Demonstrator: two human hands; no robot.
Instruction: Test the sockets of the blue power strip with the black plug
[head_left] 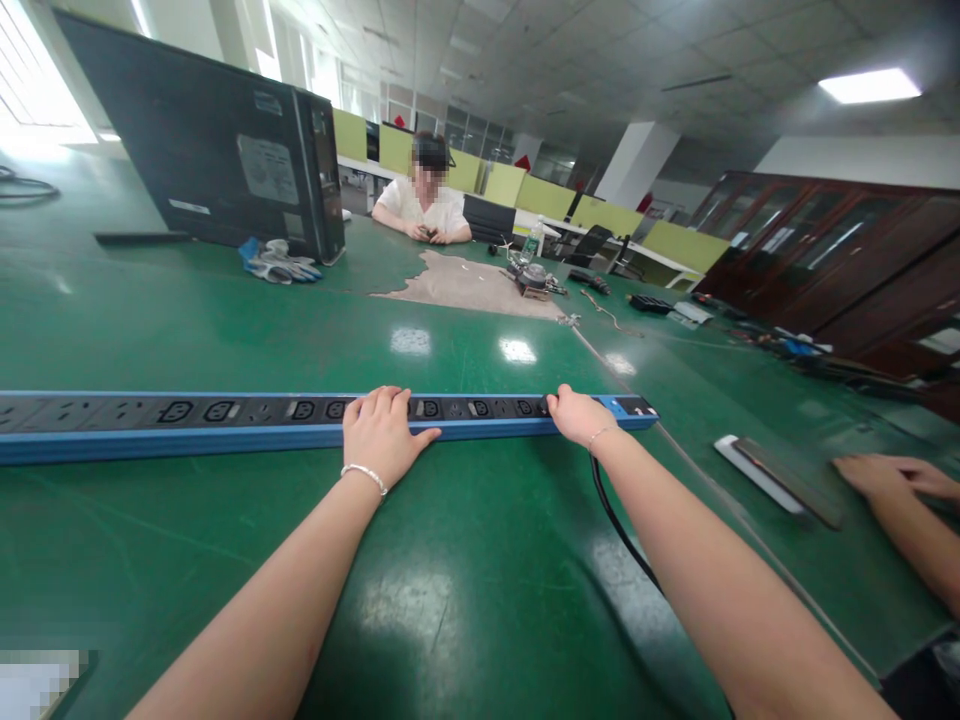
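A long blue-edged power strip (pixel 247 440) with a row of black sockets lies across the green tabletop, its left end cut off by the picture. My left hand (pixel 382 430) holds it near the middle, fingers laid over the top to the far edge and thumb along the near side. Close to the strip's right end, my right hand (pixel 581 415) is closed on a black plug (pixel 548 405), mostly hidden by my fingers, at one of the sockets. From beneath that hand a black cable (pixel 615 525) drops toward me.
A black computer case (pixel 225 150) stands at the far left, with gloves (pixel 277 262) beside it. Across the table sits a person (pixel 427 200). At right, a phone-like flat object (pixel 772 478) lies near another person's hands (pixel 885 475). A cord (pixel 701 475) runs along the tabletop.
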